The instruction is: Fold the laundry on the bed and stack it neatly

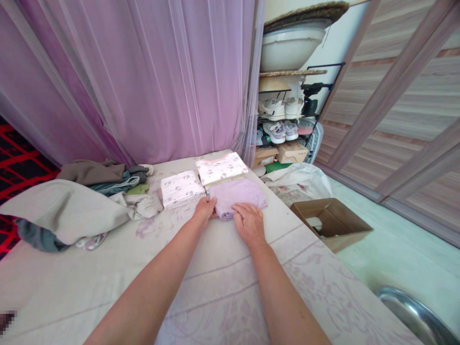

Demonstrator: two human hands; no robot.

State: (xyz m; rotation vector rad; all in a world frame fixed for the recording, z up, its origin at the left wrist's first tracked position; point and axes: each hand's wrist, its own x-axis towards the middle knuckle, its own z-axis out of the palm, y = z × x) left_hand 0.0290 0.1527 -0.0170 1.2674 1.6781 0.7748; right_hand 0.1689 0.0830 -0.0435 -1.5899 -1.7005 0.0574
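At frame centre on the bed (223, 287), the left hand (205, 210) and right hand (248, 221) press flat, fingers spread, steadying the folded lilac garment (237, 194) beside two folded printed cloths (201, 179).

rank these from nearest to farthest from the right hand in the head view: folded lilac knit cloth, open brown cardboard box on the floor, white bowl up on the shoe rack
1. Folded lilac knit cloth: under the right hand.
2. Open brown cardboard box: on the floor, to the right of the bed.
3. White bowl: high on the rack, far back.
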